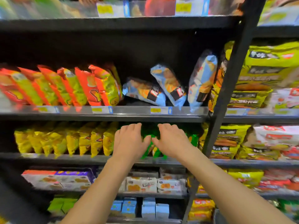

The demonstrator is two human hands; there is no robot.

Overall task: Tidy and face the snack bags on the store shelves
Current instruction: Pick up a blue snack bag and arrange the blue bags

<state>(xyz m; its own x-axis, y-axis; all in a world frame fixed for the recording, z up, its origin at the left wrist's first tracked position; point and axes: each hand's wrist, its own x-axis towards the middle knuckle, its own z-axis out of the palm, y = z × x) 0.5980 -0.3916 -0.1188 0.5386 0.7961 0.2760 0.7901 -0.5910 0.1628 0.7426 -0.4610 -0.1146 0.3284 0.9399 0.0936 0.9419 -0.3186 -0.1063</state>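
Green snack bags (149,131) stand on the second shelf (80,156), mostly hidden behind my hands. My left hand (129,140) and my right hand (171,140) lie side by side on the tops of these bags, fingers stretched forward, thumbs nearly touching. To their left stands a row of yellow bags (64,140). On the shelf above, three light blue bags (169,85) lean and lie untidily, one of them flat (144,92), beside a slanted row of red and green bags (64,86).
A black upright post (226,94) divides this bay from the right bay, which is stacked with yellow-green and white packs (265,75). Below are boxed biscuits (142,184) and small blue cartons (129,207). Price strips (160,110) line the shelf fronts.
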